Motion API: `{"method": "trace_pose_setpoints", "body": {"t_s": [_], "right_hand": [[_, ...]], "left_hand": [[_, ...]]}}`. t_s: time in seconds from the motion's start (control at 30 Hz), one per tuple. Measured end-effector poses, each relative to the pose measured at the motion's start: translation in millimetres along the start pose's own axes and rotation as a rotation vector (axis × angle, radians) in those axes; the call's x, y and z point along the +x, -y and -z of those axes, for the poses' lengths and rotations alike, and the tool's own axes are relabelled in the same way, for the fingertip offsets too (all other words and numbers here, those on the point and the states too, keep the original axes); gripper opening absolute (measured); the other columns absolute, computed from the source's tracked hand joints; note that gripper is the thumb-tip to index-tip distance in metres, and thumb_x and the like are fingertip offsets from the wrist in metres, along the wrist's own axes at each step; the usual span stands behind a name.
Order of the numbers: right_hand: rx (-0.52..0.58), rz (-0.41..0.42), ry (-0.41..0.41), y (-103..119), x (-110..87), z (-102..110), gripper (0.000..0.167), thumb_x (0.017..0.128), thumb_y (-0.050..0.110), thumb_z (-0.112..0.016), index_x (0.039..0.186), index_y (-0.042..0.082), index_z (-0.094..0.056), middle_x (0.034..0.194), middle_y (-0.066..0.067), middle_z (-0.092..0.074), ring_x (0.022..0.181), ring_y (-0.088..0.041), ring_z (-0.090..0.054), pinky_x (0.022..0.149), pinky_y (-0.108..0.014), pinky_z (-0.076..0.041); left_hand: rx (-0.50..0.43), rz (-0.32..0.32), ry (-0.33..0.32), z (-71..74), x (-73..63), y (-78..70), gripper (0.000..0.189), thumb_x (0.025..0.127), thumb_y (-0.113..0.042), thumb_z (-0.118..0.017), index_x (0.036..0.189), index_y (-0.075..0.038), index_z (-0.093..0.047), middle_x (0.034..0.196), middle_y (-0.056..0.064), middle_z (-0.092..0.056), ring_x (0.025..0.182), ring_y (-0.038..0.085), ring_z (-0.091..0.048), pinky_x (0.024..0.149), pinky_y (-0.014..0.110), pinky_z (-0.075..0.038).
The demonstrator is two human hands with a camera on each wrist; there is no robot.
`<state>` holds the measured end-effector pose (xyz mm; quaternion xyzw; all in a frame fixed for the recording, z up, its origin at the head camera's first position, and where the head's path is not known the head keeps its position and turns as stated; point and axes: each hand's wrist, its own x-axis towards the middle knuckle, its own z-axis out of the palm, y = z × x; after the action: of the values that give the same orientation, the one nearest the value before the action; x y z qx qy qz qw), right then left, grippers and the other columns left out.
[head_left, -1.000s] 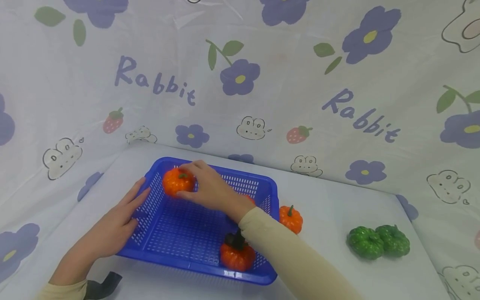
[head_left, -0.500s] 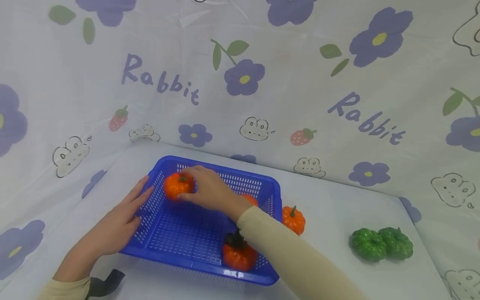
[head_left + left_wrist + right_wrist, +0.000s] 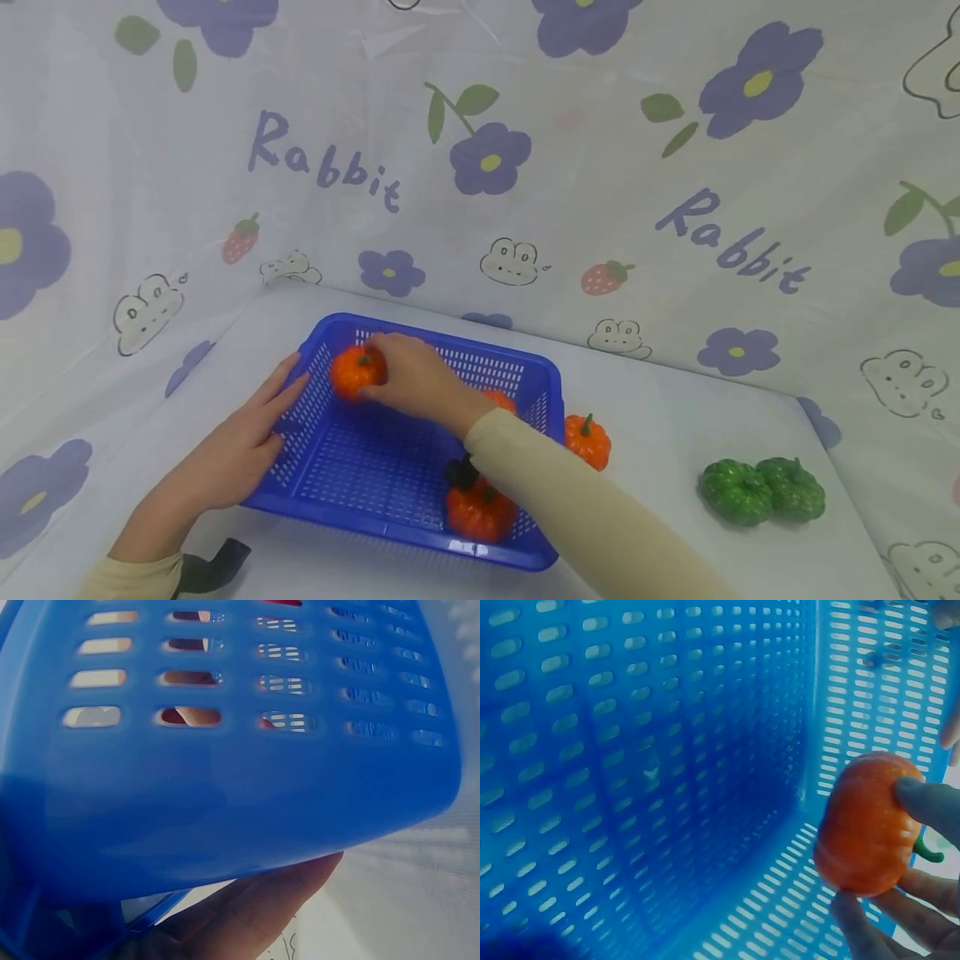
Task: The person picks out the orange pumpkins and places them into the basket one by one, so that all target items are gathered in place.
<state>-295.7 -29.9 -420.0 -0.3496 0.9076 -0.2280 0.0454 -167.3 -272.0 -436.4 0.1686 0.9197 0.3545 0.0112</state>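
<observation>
My right hand (image 3: 420,375) holds a small orange pumpkin (image 3: 354,373) between thumb and fingers, inside the far left corner of a blue plastic basket (image 3: 390,530). In the right wrist view the pumpkin (image 3: 870,825) shows its green stem pointing out past the fingers, with the perforated walls around it. My left hand (image 3: 236,450) lies along the basket's left side, its fingers straight and touching the rim. A redder pumpkin (image 3: 480,512) sits in the near right corner of the basket. Another orange one (image 3: 498,400) is partly hidden behind my right wrist.
Outside the basket, an orange pumpkin (image 3: 587,442) stands close to its right wall. Two green pumpkins (image 3: 761,490) sit side by side farther right on the white table (image 3: 652,508). A printed cloth (image 3: 570,167) hangs behind the table.
My right hand has lowered the orange pumpkin slightly within the basket's far left corner. The left hand keeps its place at the basket; the head view has shifted a little.
</observation>
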Motion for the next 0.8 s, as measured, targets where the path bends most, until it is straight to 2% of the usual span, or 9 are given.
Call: {"method": "trace_pose_setpoints", "body": {"t_s": [0.17,0.37,0.6,0.8], "right_hand": [[-0.008,-0.026,0.021,2,2.7,-6,0.053,0.095,0.035,-0.086,0.138,0.011,-0.067,0.119,0.001,-0.071,0.103,-0.013,-0.062,0.097,-0.029,-0.058],[-0.047,-0.038,0.043,4,4.7,-11,0.054,0.094,0.032,-0.088,0.138,0.01,-0.065,0.119,0.0,-0.071,0.108,-0.017,-0.063,0.1,-0.031,-0.056],[-0.067,-0.042,0.075,6,4.5,-14,0.052,0.094,0.029,-0.088,0.136,0.01,-0.064,0.113,-0.001,-0.068,0.102,-0.016,-0.063,0.094,-0.029,-0.057],[-0.077,-0.057,0.092,9,4.7,-15,0.058,0.094,0.028,-0.087,0.142,0.01,-0.061,0.117,-0.003,-0.068,0.104,-0.017,-0.063,0.096,-0.029,-0.057]], "left_hand": [[0.001,-0.003,0.001,1.1,-0.2,-1.1,0.071,0.099,0.01,-0.053,0.167,0.004,-0.032,0.182,0.015,-0.005,0.16,0.05,-0.022,0.12,0.07,-0.029],[0.008,-0.003,0.002,2.2,-0.4,-0.4,0.072,0.099,0.01,-0.053,0.167,0.004,-0.031,0.182,0.015,-0.005,0.16,0.049,-0.022,0.12,0.07,-0.029],[0.003,-0.002,0.009,4.9,-1.3,-0.7,0.071,0.1,0.009,-0.052,0.168,0.004,-0.031,0.182,0.015,-0.005,0.161,0.049,-0.021,0.121,0.07,-0.029],[0.005,-0.015,0.009,6.5,-1.7,2.3,0.071,0.1,0.009,-0.052,0.167,0.005,-0.031,0.181,0.016,-0.005,0.16,0.049,-0.022,0.12,0.07,-0.029]]}}
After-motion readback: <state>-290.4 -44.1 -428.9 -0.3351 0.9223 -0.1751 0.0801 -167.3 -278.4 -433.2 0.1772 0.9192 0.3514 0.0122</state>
